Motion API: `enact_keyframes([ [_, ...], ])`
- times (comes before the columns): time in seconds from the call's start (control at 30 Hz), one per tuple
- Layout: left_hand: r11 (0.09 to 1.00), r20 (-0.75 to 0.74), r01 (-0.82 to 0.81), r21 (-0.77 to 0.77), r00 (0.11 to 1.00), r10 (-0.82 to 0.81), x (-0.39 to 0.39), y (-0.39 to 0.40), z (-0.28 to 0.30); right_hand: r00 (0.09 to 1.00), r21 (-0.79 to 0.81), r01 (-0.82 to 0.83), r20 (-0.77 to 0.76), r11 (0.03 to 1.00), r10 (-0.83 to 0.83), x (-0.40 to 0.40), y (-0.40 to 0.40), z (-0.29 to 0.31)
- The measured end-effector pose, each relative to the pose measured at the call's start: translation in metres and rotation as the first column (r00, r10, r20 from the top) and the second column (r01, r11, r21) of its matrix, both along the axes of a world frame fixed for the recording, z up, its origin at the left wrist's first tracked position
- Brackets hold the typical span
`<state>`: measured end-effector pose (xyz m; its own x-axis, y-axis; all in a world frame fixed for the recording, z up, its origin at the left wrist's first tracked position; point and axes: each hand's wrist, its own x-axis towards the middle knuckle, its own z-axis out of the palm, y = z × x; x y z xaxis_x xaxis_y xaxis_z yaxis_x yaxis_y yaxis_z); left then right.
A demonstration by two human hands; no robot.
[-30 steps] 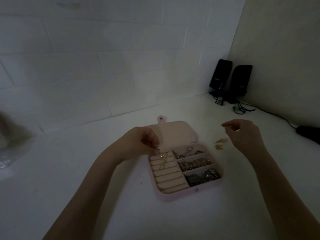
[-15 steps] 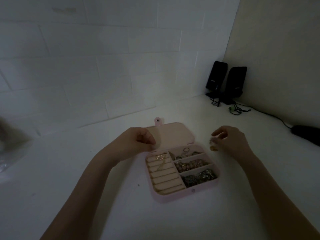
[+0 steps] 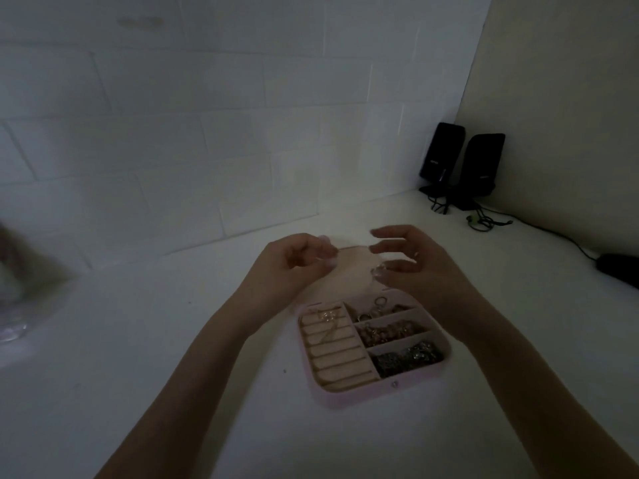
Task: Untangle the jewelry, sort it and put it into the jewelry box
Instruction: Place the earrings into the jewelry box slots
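A pink jewelry box (image 3: 349, 397) lies open on the white counter, its lid (image 3: 352, 274) flat behind it. A gold chain (image 3: 328, 319) lies across the ring rolls on its left side. The three compartments on the right hold hoops (image 3: 377, 307), rose-gold pieces (image 3: 390, 331) and dark silvery pieces (image 3: 408, 357). My left hand (image 3: 294, 267) hovers over the lid with curled fingers, thumb and forefinger pinched. My right hand (image 3: 418, 267) faces it a short gap away, upper fingers spread, thumb and a lower finger close together. The dim light hides anything between the fingertips.
Two black speakers (image 3: 460, 164) stand in the far right corner, with cables (image 3: 484, 221) trailing along the wall to a dark object (image 3: 619, 271) at the right edge. A blurred clear plastic bag (image 3: 14, 305) lies at the far left. A tiled wall runs behind the counter.
My right hand dropped onto the small gold pile right of the box, then swung left over the lid. My left hand rose from the ring rolls to meet it.
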<state>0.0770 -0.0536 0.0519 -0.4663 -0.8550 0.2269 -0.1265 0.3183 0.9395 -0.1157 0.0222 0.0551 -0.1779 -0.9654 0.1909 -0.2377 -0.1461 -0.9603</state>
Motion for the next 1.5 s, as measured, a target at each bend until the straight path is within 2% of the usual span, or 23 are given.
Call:
enact_keyframes([
  [0.1, 0.997, 0.079, 0.072, -0.001, 0.994, -0.072, -0.003, 0.004, -0.002, 0.998, 0.012, -0.046, -0.042, 0.999, 0.047, 0.014, 0.000, -0.004],
  [0.2, 0.991, 0.082, 0.135, 0.013, 0.987, -0.136, -0.008, 0.009, -0.004, 0.980, -0.031, -0.061, -0.194, 0.998, 0.054, 0.021, -0.003, -0.008],
  [0.33, 0.991, 0.125, 0.104, -0.085, 0.988, -0.093, -0.012, 0.012, -0.007, 0.924, -0.123, -0.073, -0.382, 0.990, 0.021, 0.028, -0.005, -0.014],
  [0.4, 0.992, 0.125, 0.086, -0.089, 0.989, -0.074, -0.011, 0.010, -0.008, 0.908, -0.147, -0.075, -0.418, 0.986, 0.006, 0.032, -0.004, -0.013],
  [0.53, 0.998, 0.084, 0.045, -0.040, 0.996, -0.041, -0.011, 0.009, -0.009, 0.945, -0.125, -0.016, -0.325, 0.992, -0.026, 0.034, -0.004, -0.013],
  [0.67, 0.999, -0.013, 0.017, 0.048, 1.000, -0.017, -0.012, 0.009, -0.007, 0.920, -0.047, 0.145, -0.362, 0.988, -0.152, 0.030, -0.005, -0.017],
  [0.8, 0.999, -0.029, -0.037, 0.010, 0.999, 0.038, -0.011, 0.006, -0.009, 0.958, 0.035, 0.130, -0.263, 0.991, -0.116, 0.031, -0.006, -0.015],
  [0.97, 0.995, -0.097, -0.007, 0.100, 0.995, 0.017, -0.012, 0.006, -0.009, 0.995, 0.139, 0.030, 0.087, 0.990, -0.042, 0.036, -0.003, -0.007],
  [1.03, 0.990, -0.142, 0.019, 0.138, 0.990, 0.001, -0.013, 0.006, -0.008, 0.987, 0.131, 0.028, 0.154, 0.991, -0.048, 0.037, -0.002, -0.005],
  [1.1, 0.984, -0.182, 0.038, 0.173, 0.983, -0.006, -0.014, 0.006, -0.008, 0.985, 0.096, 0.035, 0.167, 0.995, -0.051, 0.037, -0.001, -0.004],
  [1.23, 0.977, -0.245, 0.065, 0.204, 0.969, -0.013, -0.010, 0.005, -0.006, 0.996, 0.021, 0.043, 0.075, 0.999, -0.045, 0.037, 0.001, -0.005],
  [1.4, 0.962, -0.310, 0.084, 0.258, 0.951, 0.000, -0.008, 0.003, -0.004, 0.997, -0.028, 0.051, 0.055, 0.998, -0.050, 0.035, -0.001, -0.009],
  [1.5, 0.944, -0.339, 0.129, 0.305, 0.941, -0.019, -0.008, 0.004, -0.004, 0.997, -0.059, 0.072, -0.013, 0.996, -0.073, 0.033, -0.002, -0.009],
])
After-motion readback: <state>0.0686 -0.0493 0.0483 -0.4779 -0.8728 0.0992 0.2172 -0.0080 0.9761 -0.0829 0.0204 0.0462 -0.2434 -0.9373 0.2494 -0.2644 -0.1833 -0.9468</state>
